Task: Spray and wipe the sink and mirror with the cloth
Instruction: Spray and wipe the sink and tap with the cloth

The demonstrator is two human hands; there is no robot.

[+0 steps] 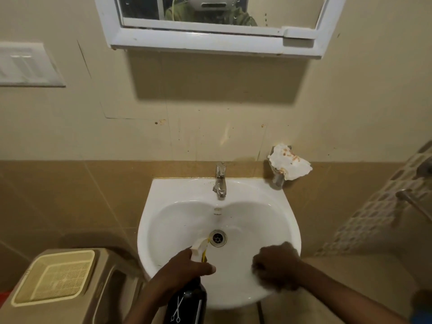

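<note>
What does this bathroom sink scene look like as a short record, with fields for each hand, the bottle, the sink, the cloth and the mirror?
left hand: grips the spray bottle's neck
spray bottle: black body, white and yellow nozzle aimed into the basin near the drain
right hand: curled on the sink's near right rim, blurred; no cloth visible in it
sink: white, wall-mounted, tap at the back
cloth: white, stained, draped on a wall holder right of the tap
mirror: above the sink, white frame

White wall-mounted sink (177,190) carries a chrome tap (220,180) at its back rim.
</note>
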